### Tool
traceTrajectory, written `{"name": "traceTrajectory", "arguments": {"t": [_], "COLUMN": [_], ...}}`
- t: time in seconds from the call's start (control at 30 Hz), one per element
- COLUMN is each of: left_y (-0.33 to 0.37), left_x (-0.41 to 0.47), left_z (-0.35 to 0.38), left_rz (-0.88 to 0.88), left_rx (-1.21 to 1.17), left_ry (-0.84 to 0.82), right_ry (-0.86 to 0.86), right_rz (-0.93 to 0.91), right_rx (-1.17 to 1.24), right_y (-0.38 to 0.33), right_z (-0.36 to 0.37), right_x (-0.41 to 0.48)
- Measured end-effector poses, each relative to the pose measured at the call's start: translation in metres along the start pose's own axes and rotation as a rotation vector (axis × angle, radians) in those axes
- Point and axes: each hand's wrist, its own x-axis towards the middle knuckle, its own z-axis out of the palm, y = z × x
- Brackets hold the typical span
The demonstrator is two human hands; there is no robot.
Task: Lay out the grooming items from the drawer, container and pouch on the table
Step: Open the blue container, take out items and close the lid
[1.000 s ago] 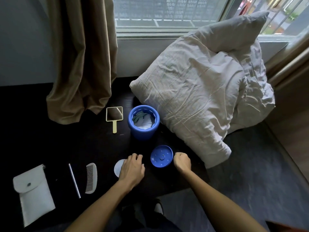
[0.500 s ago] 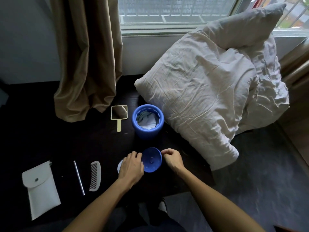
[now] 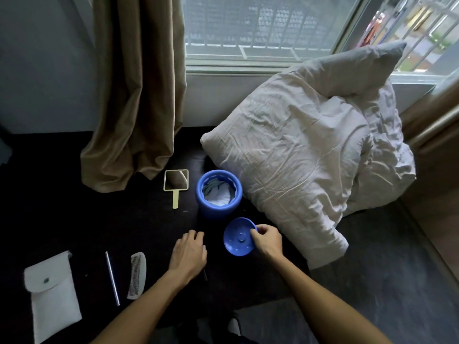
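Note:
A blue round container [image 3: 218, 204] stands open on the dark table [image 3: 74, 219], with white and teal soft items inside. Just in front of it, my right hand [image 3: 267, 240] grips the right edge of the blue lid [image 3: 237, 238], which is tilted up. My left hand [image 3: 190, 254] lies palm down on the table left of the lid, fingers curled; what is under it is hidden. A thin dark item [image 3: 205, 276] pokes out beside its wrist. Laid out on the table are a hand mirror [image 3: 176, 182], a white comb [image 3: 136, 275], a thin metal stick [image 3: 112, 278] and a white snap pouch [image 3: 51, 291].
A big crumpled grey pillow [image 3: 298, 170] leans against the wall right of the container and nearly touches it. A tan curtain [image 3: 136, 95] hangs down onto the table's back behind the mirror. The table's front edge runs just under my forearms.
My right hand went from a fist beside the lid to gripping its edge and tilting it up. The left hand now fully covers the white round item that showed beside it.

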Motion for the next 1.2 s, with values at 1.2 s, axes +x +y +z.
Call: {"name": "traceTrajectory", "arguments": {"t": [1.2], "left_y": [-0.026], "left_x": [0.014], "left_z": [-0.047], "left_rz": [-0.009], "left_rx": [-0.072], "left_ry": [0.171], "right_ry": [0.294], "right_rz": [-1.112], "right_rx": [-0.676], "right_y": [-0.086], "right_z": [0.031], "right_x": [0.026]}}
